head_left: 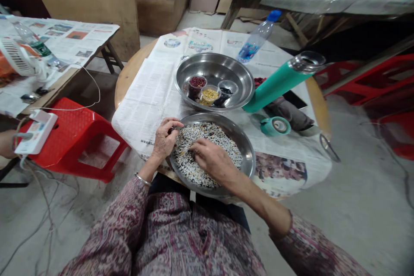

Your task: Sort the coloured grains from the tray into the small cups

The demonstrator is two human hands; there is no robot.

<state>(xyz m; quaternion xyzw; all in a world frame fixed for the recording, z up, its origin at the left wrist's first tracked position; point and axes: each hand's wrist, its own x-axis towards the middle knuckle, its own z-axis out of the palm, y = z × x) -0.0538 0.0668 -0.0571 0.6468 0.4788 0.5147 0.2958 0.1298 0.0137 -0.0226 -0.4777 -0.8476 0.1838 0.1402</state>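
A shallow metal basin (250,155) filled with mixed white, black and yellow grains (210,138) sits at the near edge of the round table. My left hand (165,139) grips its upper left rim between thumb and fingers. Over the middle of the grains is my right hand (210,157), its fingers curled together with the tips down in them; what they pinch is hidden. Just behind stands a second metal basin (226,67), holding a cup of dark red beans (197,84), a cup of yellow grains (209,95) and a cup of black beans (227,90).
Newspaper (145,95) covers the table. On the right are a green thermos (278,84), its cap (275,126), a plastic bottle (257,39) and a grey cloth bundle (287,112). At left, a red stool (77,138) bears a power strip (39,131) with trailing cables.
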